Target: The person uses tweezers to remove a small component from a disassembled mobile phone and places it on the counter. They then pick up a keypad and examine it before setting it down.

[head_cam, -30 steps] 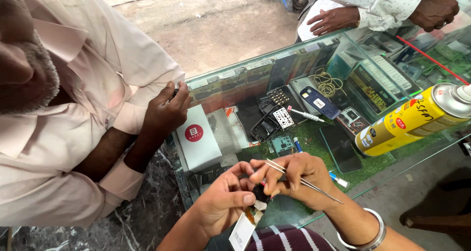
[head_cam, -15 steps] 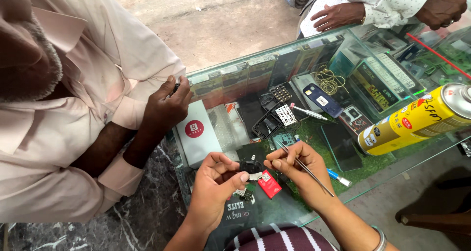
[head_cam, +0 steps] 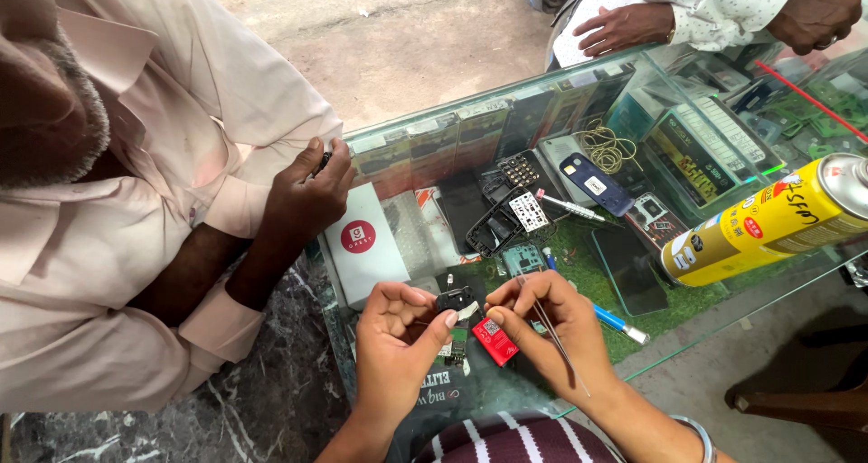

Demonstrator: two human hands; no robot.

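My left hand (head_cam: 395, 336) pinches a small black part (head_cam: 455, 300) with a pale strip hanging from it, held over the glass counter (head_cam: 425, 237). My right hand (head_cam: 551, 323) grips thin metal tweezers (head_cam: 553, 332), their long end slanting back past my wrist and their tips near the black part. A small red card (head_cam: 494, 339) lies on the glass just under my two hands. Both hands are close together, almost touching.
A person in a pale shirt (head_cam: 136, 201) leans at the left, a hand (head_cam: 307, 192) resting on the counter edge. Another person's hands (head_cam: 633, 24) rest at the far right. A yellow spray can (head_cam: 768, 223), white box (head_cam: 362, 241), phone parts (head_cam: 506, 214) and a blue pen (head_cam: 615, 320) lie around.
My hands have lowered and drawn apart a little, showing the red card on the glass. The black part sits in my left fingers, the tweezers still in my right hand.
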